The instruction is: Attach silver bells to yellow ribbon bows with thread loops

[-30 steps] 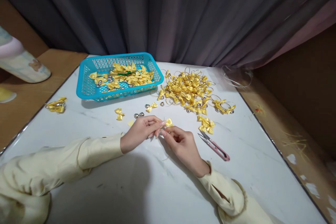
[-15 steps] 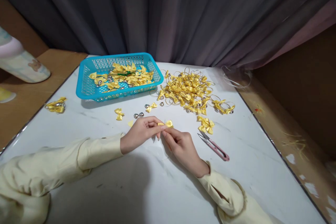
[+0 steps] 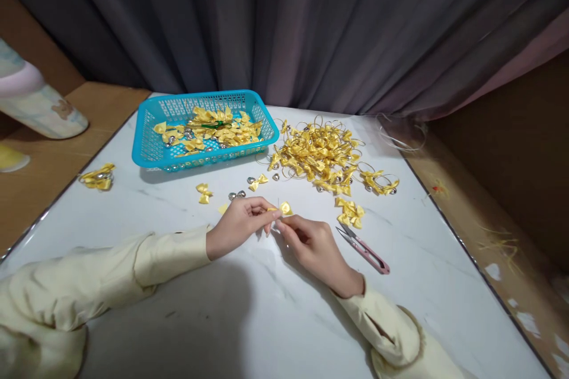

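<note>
My left hand is closed in a pinch on a small yellow satin bow, whose right loop shows beyond the fingertips. A thin upright line, like a needle, stands up at the bow's middle. Just below and to the right, my right hand has thumb and forefinger pressed together; what they grip is too small to make out. Silver heart-shaped beads lie beyond my left hand, near a loose yellow bow. Right of my right hand rest pink-handled thread snips, below a small cluster of bows.
A blue plastic basket holding yellow bows and silver beads stands at the back left. Beside it is a heap of bows on gold loops. A tumbler leans at far left; a dark curtain hangs behind the white table.
My right hand has drawn slightly down and to the right, away from the bow. The left hand keeps its pinch. The whole view has shifted a little.
</note>
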Motion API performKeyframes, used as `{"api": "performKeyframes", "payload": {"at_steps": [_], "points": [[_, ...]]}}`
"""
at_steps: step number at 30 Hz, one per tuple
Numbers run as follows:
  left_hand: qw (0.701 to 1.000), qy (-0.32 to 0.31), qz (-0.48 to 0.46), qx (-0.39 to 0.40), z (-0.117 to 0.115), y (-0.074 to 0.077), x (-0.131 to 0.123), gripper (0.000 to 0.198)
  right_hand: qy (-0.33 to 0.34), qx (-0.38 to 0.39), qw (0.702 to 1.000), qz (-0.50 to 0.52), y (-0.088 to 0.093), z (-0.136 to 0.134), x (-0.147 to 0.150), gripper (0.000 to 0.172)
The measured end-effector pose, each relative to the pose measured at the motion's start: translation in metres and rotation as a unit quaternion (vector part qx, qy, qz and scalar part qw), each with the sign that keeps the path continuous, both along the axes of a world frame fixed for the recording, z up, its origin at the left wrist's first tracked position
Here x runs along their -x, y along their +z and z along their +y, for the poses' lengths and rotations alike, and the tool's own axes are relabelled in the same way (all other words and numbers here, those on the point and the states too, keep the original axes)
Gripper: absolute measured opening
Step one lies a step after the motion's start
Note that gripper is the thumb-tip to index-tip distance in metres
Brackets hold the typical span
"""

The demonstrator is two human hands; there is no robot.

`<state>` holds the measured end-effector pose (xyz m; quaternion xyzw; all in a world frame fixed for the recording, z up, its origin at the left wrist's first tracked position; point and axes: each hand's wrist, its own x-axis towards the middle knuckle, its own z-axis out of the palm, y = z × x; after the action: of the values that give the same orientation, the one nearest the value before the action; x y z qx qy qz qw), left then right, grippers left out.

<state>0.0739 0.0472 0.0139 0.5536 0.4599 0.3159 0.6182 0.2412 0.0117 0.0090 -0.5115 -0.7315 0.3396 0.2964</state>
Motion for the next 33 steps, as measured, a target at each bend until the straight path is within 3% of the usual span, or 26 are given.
{"api": "performKeyframes", "payload": {"at_steps": [6, 8, 11, 13, 17, 22, 33], "points": [[0.999, -0.029, -0.022, 0.017, 0.000, 0.001, 0.003, 0.022, -0.071, -0.092, 0.993, -0.038, 0.024, 0.015, -0.029, 0.017], [0.998, -0.053, -0.029, 0.017, 0.000, 0.001, 0.004, 0.022, -0.044, -0.080, 0.995, -0.038, 0.029, 0.022, -0.030, 0.019], [0.995, -0.090, -0.044, 0.027, 0.000, -0.001, 0.005, 0.021, 0.072, 0.019, 0.997, 0.000, 0.030, 0.031, -0.023, 0.029], [0.991, -0.116, -0.056, 0.040, 0.000, -0.003, 0.006, 0.022, 0.142, 0.103, 0.983, 0.048, 0.028, 0.036, -0.016, 0.030], [0.981, -0.158, -0.079, 0.085, 0.003, -0.006, 0.008, 0.023, 0.186, 0.237, 0.935, 0.184, 0.021, 0.040, -0.009, 0.037], [0.968, -0.191, -0.108, 0.119, 0.006, -0.003, 0.010, 0.024, 0.160, 0.272, 0.915, 0.251, 0.022, 0.041, -0.008, 0.047], [0.957, -0.241, -0.089, 0.132, 0.002, -0.004, 0.009, 0.022, 0.004, 0.188, 0.943, 0.275, 0.028, 0.063, -0.030, 0.045]]}}
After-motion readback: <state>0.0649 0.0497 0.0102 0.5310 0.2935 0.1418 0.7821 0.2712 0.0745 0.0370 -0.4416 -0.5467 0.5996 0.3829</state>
